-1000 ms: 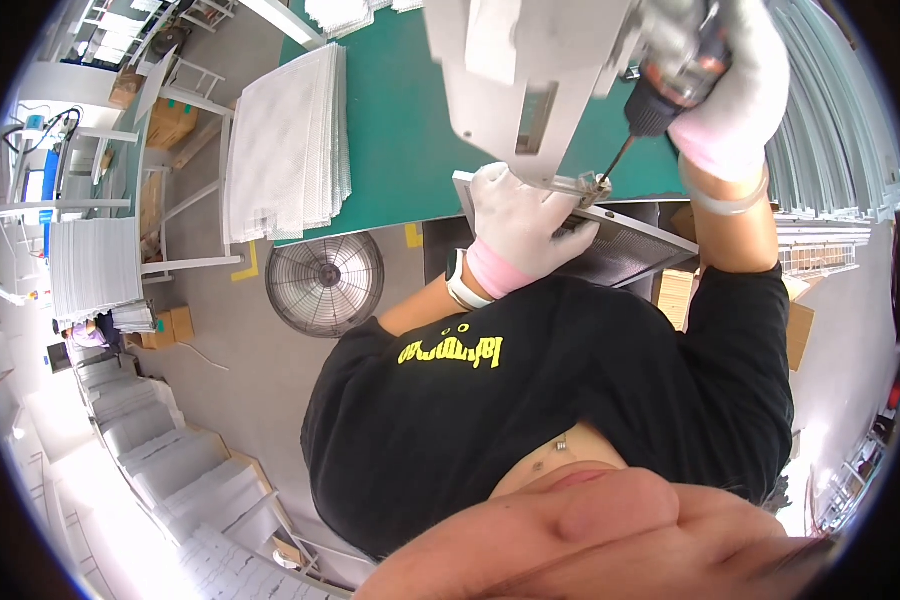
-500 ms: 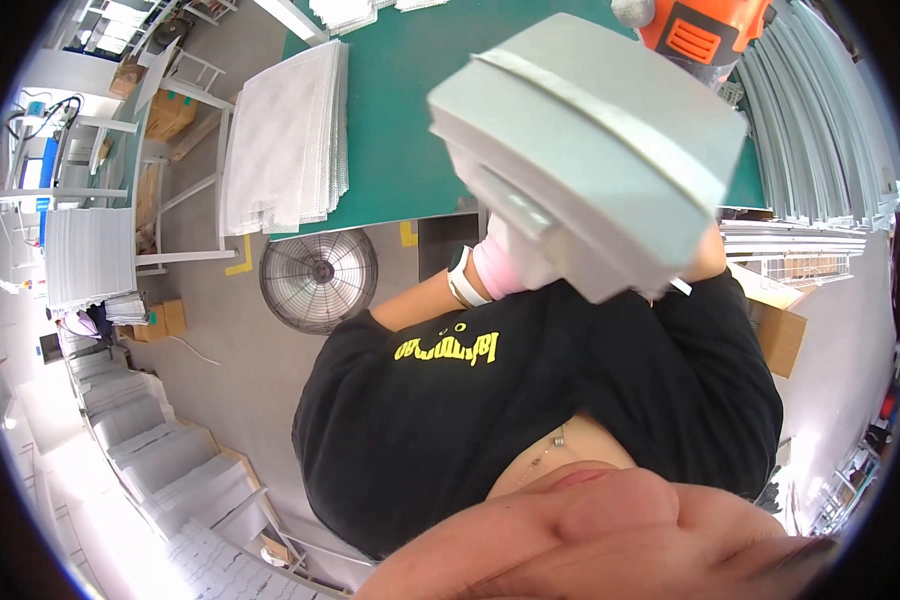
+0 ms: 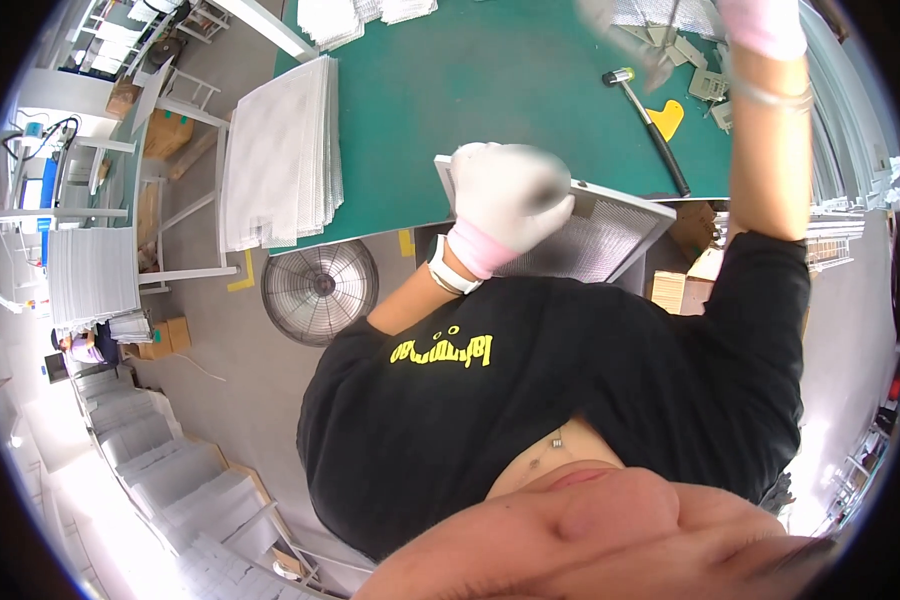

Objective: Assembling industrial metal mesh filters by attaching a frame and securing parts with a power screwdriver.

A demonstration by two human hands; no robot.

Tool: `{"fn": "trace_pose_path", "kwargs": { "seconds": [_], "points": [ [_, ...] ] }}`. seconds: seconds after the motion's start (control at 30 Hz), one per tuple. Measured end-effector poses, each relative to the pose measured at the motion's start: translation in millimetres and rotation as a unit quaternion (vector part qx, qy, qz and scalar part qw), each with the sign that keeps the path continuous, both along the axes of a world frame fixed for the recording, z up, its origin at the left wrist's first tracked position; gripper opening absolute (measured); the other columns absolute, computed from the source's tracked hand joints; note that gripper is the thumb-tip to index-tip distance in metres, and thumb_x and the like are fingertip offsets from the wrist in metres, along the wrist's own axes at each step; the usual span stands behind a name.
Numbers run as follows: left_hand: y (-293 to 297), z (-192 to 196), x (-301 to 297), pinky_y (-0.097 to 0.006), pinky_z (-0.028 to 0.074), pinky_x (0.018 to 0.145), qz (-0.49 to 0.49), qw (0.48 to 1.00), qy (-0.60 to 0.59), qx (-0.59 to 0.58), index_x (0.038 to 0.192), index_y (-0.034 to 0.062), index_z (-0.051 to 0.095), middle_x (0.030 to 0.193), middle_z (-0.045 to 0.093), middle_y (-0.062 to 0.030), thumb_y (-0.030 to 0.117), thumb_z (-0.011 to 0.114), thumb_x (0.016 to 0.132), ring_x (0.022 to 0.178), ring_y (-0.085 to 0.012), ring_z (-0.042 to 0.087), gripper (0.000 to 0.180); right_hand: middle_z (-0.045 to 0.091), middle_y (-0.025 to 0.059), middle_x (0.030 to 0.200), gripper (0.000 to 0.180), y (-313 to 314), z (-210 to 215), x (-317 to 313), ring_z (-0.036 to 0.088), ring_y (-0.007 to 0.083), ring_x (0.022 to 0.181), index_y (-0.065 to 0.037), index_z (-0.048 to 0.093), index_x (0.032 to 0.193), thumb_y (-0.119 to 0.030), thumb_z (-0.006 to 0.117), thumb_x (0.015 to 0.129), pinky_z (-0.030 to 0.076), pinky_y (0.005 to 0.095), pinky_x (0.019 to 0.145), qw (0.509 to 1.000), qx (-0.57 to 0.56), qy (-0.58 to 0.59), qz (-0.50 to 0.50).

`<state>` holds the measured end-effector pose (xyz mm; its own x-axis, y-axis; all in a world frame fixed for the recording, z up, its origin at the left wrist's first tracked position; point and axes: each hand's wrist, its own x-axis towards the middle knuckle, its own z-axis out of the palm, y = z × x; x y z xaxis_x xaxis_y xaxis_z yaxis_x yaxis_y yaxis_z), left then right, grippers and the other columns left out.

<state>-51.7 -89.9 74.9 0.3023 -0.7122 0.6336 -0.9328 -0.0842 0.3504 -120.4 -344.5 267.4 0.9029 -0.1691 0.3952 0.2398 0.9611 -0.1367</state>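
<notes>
The pale-framed mesh panel (image 3: 598, 236) ran lengthwise left to right. At its frame, the white-gloved left hand (image 3: 505, 200) had curled fingers, hold unclear

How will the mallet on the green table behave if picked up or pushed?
The mallet will probably feel head-heavy: its thick head sits at one end of a thin shaft. That straight, silvery shaft looks metallic, so likely stiff. Pushed, it may swivel rather than roll, since the head lies crosswise.
</notes>
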Motion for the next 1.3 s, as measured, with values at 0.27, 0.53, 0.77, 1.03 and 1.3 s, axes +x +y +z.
{"fn": "trace_pose_path", "kwargs": {
  "seconds": [0.27,0.53,0.77,1.03,1.3],
  "points": [
    [-0.6,12.5,29.1,-0.041,0.040,0.074,0.032,0.999,-0.003,0.012,0.083,0.0142,0.071,0.070,0.058,-0.0012,0.032,0.076,0.071,0.070,-0.0241,0.058,0.022,0.069,0.0143,0.102,0.045,-75.7,-66.2,-101.4,0.068,0.0254,0.081,-0.005,0.052,0.131,-0.028,0.064,0.093,0.054,0.0354,0.072,0.599,-0.705,-0.080,-0.371],
    [0.8,29.5,8.5,-0.046,0.041,0.084,-0.034,0.999,-0.033,0.002,0.102,0.0122,0.067,0.092,0.061,-0.0061,0.032,0.079,0.069,0.091,-0.0294,0.057,0.040,0.068,0.0187,0.092,0.066,97.8,-93.1,-85.6,0.067,0.0335,0.078,-0.004,0.044,0.144,-0.012,0.067,0.083,0.054,0.0417,0.069,0.141,-0.970,0.195,-0.044],
    [96.1,27.8,129.2,-0.056,0.033,0.108,0.316,0.939,-0.135,-0.001,0.137,0.0006,0.048,0.141,0.048,-0.0226,0.037,0.078,0.076,0.129,-0.0434,0.043,0.078,0.043,0.0131,0.153,0.060,-11.5,-108.2,-272.8,0.042,0.0188,0.138,-0.005,0.036,0.153,0.000,0.053,0.096,0.037,0.0300,0.111,0.346,-0.579,0.587,-0.448],
    [186.3,-35.0,162.6,-0.055,0.033,0.112,0.571,0.701,0.118,0.411,0.152,0.0114,0.037,0.156,0.034,-0.0199,0.066,0.056,0.085,0.136,-0.0431,0.041,0.088,0.064,0.0035,0.093,0.045,-185.9,-34.1,-344.6,0.057,0.0083,0.083,0.000,0.055,0.136,-0.028,0.058,0.100,0.044,0.0211,0.073,0.374,-0.460,0.508,-0.625],
    [197.1,-18.5,161.1,-0.055,0.040,0.108,0.556,0.696,0.189,0.413,0.153,0.0150,0.036,0.156,0.033,-0.0212,0.073,0.059,0.079,0.135,-0.0413,0.046,0.097,0.065,0.0289,0.118,0.068,-275.4,-61.4,-369.0,0.061,0.0395,0.113,0.003,0.057,0.132,-0.053,0.056,0.094,0.044,0.0417,0.098,0.034,-0.637,0.616,-0.462]
  ]
}}
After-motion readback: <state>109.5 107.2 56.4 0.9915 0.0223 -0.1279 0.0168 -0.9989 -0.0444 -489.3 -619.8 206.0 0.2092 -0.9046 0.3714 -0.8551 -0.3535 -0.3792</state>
